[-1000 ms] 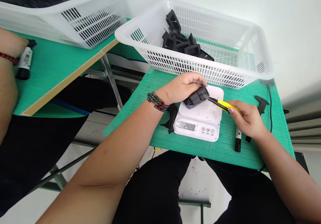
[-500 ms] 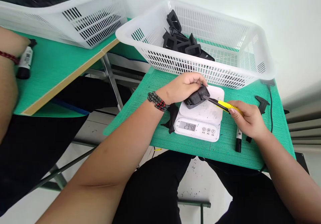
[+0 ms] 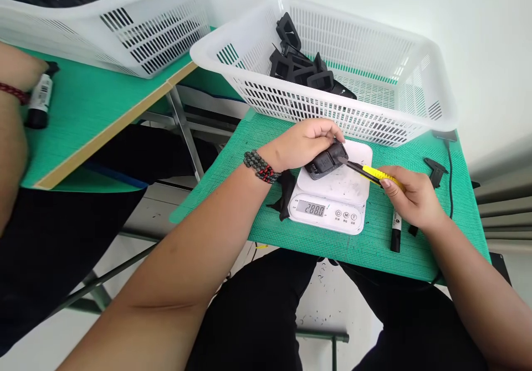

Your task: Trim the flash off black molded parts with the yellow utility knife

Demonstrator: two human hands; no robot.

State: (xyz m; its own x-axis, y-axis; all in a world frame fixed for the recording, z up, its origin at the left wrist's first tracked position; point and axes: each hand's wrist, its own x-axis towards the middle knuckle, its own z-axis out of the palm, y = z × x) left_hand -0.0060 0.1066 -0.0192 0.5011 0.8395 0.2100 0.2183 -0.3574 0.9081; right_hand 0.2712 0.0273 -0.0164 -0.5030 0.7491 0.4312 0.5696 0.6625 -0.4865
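My left hand [image 3: 312, 141] is closed on a black molded plastic part [image 3: 326, 163], holding it tilted over the white platform of a digital scale [image 3: 326, 213]. Its fingers wrap over the part's far edge. In my right hand [image 3: 409, 194] is a yellow and black utility knife [image 3: 372, 173], its tip touching the part's right side. The scale's display reads about 288.0. Small dark shavings lie on the platform. A crumpled black piece [image 3: 286, 194] rests against the scale's left side.
Behind the scale stands a white plastic basket [image 3: 419, 113] with several black parts [image 3: 303, 72]. A marker [image 3: 396, 232] and a caliper [image 3: 436, 173] lie at right. Leftward, another person's arm [image 3: 16, 72] is beside a marker [image 3: 40, 99] and a second basket [image 3: 153, 33].
The scale's reading has dropped from about 294.8 to about 288.0. Both hands, the plastic part and the knife stay almost in place.
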